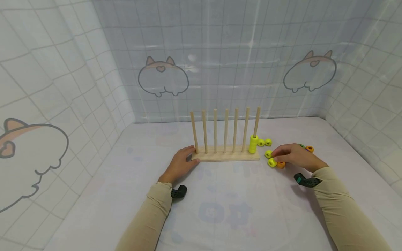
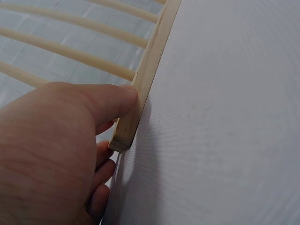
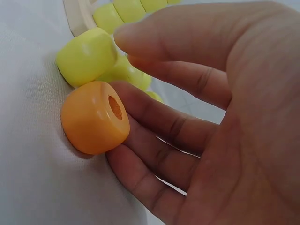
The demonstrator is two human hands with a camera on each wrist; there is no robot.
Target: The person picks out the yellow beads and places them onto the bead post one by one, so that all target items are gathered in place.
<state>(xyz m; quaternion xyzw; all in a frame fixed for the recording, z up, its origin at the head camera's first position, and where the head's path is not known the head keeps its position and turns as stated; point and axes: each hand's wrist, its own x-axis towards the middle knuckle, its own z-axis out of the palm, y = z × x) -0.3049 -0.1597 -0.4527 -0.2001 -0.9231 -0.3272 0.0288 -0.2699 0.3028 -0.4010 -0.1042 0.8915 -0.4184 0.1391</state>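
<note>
A wooden peg rack (image 1: pixel 226 158) with several upright dowels stands on the table. My left hand (image 1: pixel 182 163) holds its left end, thumb on the front of the base (image 2: pixel 146 79) and fingers around behind the end. Several yellow beads (image 1: pixel 253 144) are stacked on the rightmost dowel. My right hand (image 1: pixel 296 157) is over loose beads right of the rack, thumb and index fingertips right at a yellow bead (image 3: pixel 86 56). An orange bead (image 3: pixel 93 119), its hole showing, lies close by against the other fingers. Another yellow bead (image 1: pixel 268 154) sits just behind.
Two more yellow beads (image 1: pixel 264 142) lie behind, near the rack's right end. Beyond the right hand are another orange bead (image 1: pixel 309 149) and a partly hidden green one (image 1: pixel 302 145). A tile-patterned cloth wall (image 1: pixel 235 69) rises behind the table, with side walls left and right.
</note>
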